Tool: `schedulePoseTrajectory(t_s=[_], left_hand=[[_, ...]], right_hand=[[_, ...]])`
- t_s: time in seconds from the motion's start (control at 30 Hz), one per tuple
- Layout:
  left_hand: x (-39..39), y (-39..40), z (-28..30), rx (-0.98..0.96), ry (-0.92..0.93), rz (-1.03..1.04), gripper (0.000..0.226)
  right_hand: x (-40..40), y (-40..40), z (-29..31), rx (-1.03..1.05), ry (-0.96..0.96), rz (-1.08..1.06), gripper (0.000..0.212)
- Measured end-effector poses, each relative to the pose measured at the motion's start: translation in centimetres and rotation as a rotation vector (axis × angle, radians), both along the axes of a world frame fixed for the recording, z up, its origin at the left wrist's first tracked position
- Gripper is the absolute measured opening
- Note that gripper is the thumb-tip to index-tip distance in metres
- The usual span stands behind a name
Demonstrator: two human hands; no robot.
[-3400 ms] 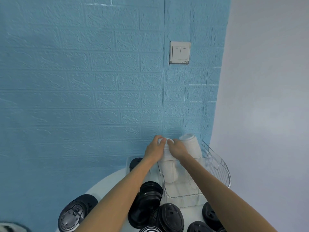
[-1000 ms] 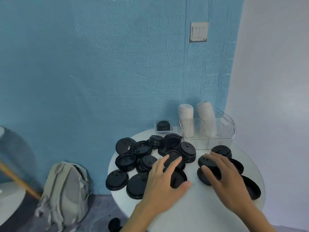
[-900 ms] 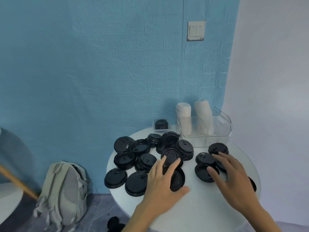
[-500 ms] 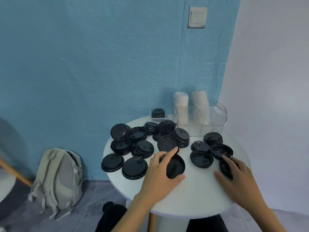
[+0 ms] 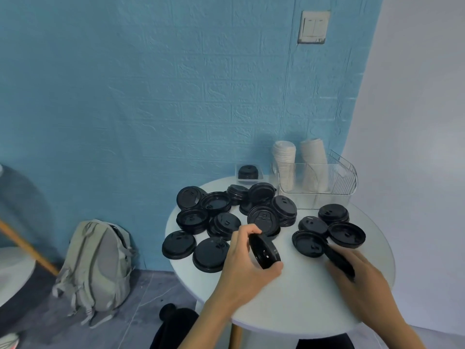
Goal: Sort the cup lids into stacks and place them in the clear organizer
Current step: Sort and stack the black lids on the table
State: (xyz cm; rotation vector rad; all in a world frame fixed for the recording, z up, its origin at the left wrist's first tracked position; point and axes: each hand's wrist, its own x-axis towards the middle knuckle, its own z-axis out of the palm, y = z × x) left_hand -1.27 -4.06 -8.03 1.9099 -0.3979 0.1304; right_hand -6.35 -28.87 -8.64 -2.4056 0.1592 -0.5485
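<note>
Your left hand [image 5: 247, 263] grips a black lid [image 5: 264, 251] between thumb and fingers, tilted on edge above the round white table [image 5: 289, 298]. Your right hand [image 5: 362, 278] curls round another black lid [image 5: 338, 260], lifted at the table's right side. Loose black lids [image 5: 226, 217] lie scattered across the far half. The clear organizer [image 5: 334, 182] stands at the back, holding two stacks of white lids [image 5: 284, 157].

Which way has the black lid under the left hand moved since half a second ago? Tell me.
Yes. The black lid is tilted up on edge off the white table, gripped by the left hand.
</note>
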Motion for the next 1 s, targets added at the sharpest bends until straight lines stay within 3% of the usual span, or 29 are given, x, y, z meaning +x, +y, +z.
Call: schedulePoseTrajectory(t_s=[0.17,0.37,0.57,0.7,0.83,0.93,1.0], left_hand=[[0.1,0.3,-0.2,0.011,0.038,-0.001,0.068],[-0.3,1.0,-0.3,0.264,0.039,-0.071,0.065],[-0.4,0.9,0.1,0.365,0.043,-0.172,0.095],[-0.2,1.0,0.0,0.319,0.040,-0.219,0.107],[0.0,1.2,-0.1,0.284,0.017,-0.228,0.093],[0.1,1.0,-0.4,0.308,-0.012,-0.225,0.084],[0.3,0.7,-0.5,0.318,-0.036,-0.217,0.085]], right_hand=[[0.6,1.4,0.4,0.097,0.012,0.114,0.041],[1.1,2.0,0.3,0.168,0.023,0.131,0.043],[1.2,3.8,2.6,0.615,0.051,0.299,0.053],[2.5,5.5,2.2,0.507,0.153,0.429,0.046],[3.7,5.9,1.7,0.146,0.134,0.356,0.040],[4.2,5.6,2.1,0.149,0.157,0.347,0.038],[4.5,5.2,2.3,0.280,0.215,0.345,0.041]])
